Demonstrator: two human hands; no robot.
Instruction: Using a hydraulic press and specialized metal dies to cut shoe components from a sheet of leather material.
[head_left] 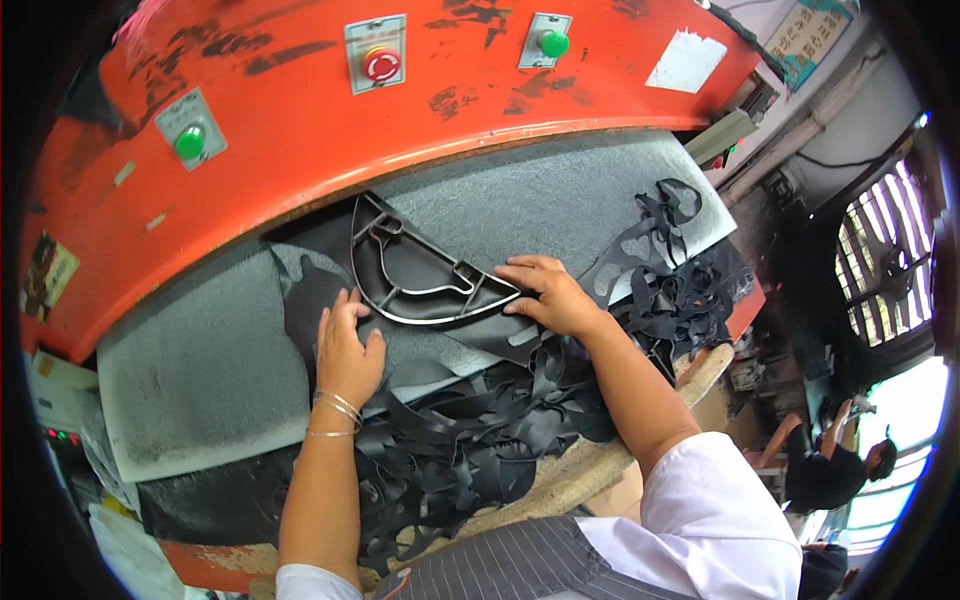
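A steel cutting die (pixel 425 319), a curved half-moon frame with inner braces, lies on black sheet material (pixel 308 305) in the middle of the grey cutting board. My right hand (pixel 553 297) closes on the die's pointed right end, with the thumb below it and the fingers above. By the die's lower left curve, my left hand (pixel 347 352) rests on the sheet. Its fingers are apart, and nothing is held in them; the fingertips come close to the die's edge. Part of the sheet is hidden under the die and my left hand.
An orange press (pixel 280 160) with green buttons and a red knob spans the far side of the grey board (pixel 200 370). Black offcuts (pixel 460 450) heap along the near edge; cut scraps (pixel 660 225) lie right. Another person (pixel 830 470) works at far right.
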